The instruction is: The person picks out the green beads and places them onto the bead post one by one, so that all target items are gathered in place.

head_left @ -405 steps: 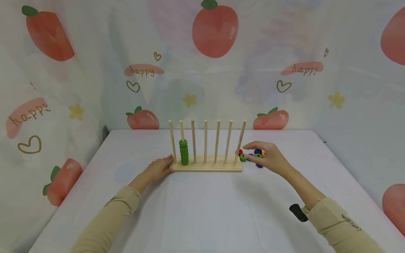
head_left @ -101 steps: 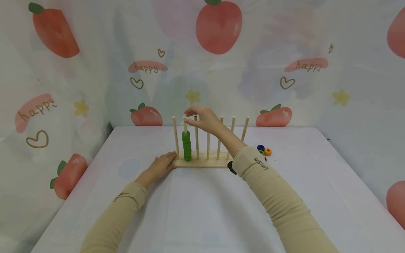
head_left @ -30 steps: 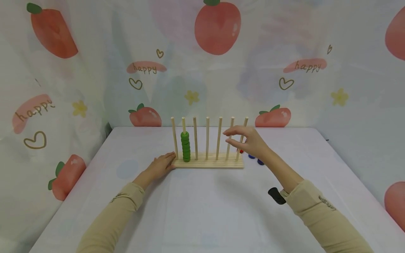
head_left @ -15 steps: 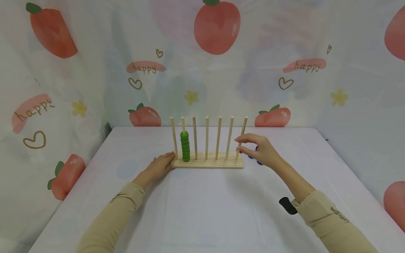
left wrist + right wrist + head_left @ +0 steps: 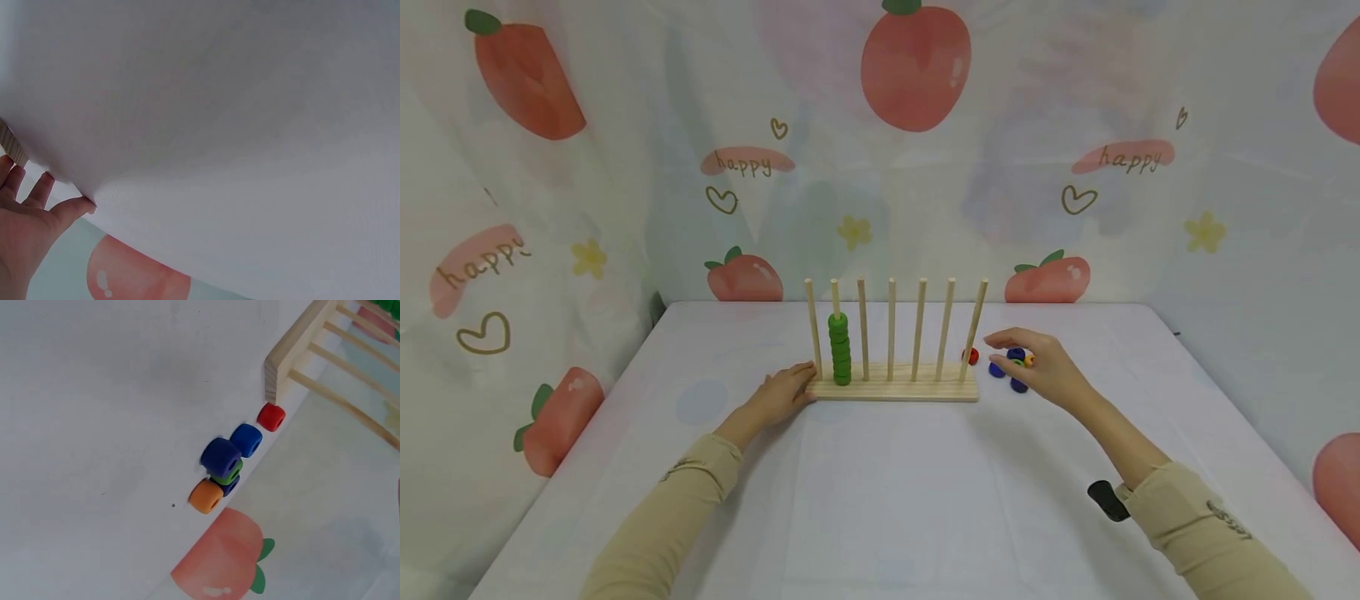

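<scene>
A wooden peg rack (image 5: 895, 390) stands on the table, its upright pegs in a row. Green beads (image 5: 840, 350) are stacked on the second peg from the left. My left hand (image 5: 778, 396) rests against the rack's left end with fingers extended, partly seen in the left wrist view. Past the rack's right end, my right hand (image 5: 1041, 367) hovers beside loose beads, thumb and forefinger apart with nothing between them. Those beads are orange (image 5: 206, 496), green (image 5: 228, 474), blue (image 5: 246, 440) and dark blue (image 5: 220, 457). The right wrist view does not show the hand.
A red bead (image 5: 973, 357) lies close to the rack's right end. A black object (image 5: 1108, 501) sticks out at the right sleeve cuff. The white table (image 5: 880, 500) meets a printed cloth backdrop (image 5: 895, 208) behind and at both sides.
The green stack has grown taller since the oldest frame. My right hand was at the second peg's top, then moved right and down to the loose beads. My left hand has stayed at the rack.
</scene>
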Action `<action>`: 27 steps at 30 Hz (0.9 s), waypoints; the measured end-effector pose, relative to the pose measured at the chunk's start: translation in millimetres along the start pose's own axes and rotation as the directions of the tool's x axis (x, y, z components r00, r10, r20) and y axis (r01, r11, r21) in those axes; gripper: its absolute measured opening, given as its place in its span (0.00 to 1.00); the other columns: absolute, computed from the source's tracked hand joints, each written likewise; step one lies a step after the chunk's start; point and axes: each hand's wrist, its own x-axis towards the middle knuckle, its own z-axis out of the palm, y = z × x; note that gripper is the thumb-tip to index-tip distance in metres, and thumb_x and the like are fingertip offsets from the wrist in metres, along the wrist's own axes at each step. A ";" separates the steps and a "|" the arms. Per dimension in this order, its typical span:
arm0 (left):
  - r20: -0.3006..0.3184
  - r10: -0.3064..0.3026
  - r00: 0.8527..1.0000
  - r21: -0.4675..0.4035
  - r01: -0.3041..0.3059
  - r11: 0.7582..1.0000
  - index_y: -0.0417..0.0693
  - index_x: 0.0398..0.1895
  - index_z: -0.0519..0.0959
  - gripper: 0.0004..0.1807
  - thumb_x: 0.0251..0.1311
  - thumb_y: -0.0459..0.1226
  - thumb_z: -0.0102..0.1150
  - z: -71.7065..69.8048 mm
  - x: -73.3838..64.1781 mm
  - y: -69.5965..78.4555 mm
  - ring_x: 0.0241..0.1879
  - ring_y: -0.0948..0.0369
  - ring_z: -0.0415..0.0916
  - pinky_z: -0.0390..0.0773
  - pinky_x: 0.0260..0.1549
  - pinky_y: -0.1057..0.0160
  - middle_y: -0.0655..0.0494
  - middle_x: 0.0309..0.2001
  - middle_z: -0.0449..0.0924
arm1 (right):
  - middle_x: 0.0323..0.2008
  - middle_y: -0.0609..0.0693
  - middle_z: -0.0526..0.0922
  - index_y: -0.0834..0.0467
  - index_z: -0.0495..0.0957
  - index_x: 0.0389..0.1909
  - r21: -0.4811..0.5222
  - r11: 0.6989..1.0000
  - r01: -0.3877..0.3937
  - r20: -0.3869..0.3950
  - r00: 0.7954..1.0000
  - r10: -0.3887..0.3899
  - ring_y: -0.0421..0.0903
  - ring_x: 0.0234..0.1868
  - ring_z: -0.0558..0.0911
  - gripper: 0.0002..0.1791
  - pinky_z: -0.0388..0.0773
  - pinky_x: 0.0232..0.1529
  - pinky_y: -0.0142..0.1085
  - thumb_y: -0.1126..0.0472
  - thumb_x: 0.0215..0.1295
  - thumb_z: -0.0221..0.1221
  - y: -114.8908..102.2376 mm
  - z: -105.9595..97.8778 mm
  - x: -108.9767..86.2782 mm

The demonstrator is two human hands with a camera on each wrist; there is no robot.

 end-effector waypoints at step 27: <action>0.007 0.001 1.000 0.001 -0.001 1.000 0.37 0.68 0.62 0.29 0.68 0.43 0.50 -0.9 0.2 -0.2 0.66 0.39 0.59 0.57 0.56 0.27 0.43 0.71 0.58 | 0.45 0.65 0.82 0.70 0.77 0.48 -0.161 0.972 -0.172 0.076 0.980 0.186 0.62 0.47 0.80 0.20 0.77 0.48 0.55 0.66 0.56 0.65 40.3 -6.3 -17.7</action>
